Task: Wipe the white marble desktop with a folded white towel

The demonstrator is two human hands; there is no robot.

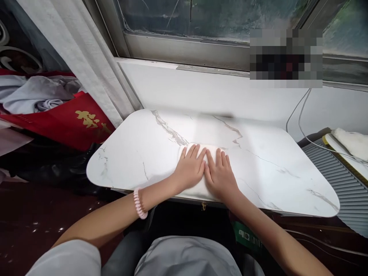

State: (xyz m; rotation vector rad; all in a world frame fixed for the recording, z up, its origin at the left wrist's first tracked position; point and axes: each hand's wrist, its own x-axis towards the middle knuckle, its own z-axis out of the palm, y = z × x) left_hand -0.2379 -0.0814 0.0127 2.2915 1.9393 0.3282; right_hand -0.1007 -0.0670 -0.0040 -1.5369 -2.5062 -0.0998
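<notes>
A white folded cloth (pixel 198 190) lies flat at the near middle of the white marble-patterned table (pixel 120 161). My left hand (pixel 189 168) rests palm down on the cloth, fingers stretched out and pointing away from me. Beside it my right hand (pixel 220 174) lies flat on the cloth too, its fingers extended. The two hands touch or nearly touch at the thumbs and index fingers. A pink coiled band (pixel 140 204) circles my left wrist. Much of the cloth is hidden under my hands.
At the left stands a red bag (pixel 66 122) filled with pale cloth, near a light curtain (pixel 77 50). Behind the table are a white wall (pixel 172 88) and a window. On the right, cables (pixel 300 111) hang above a grey ribbed surface (pixel 330 168) and a fluffy white cloth (pixel 352 142).
</notes>
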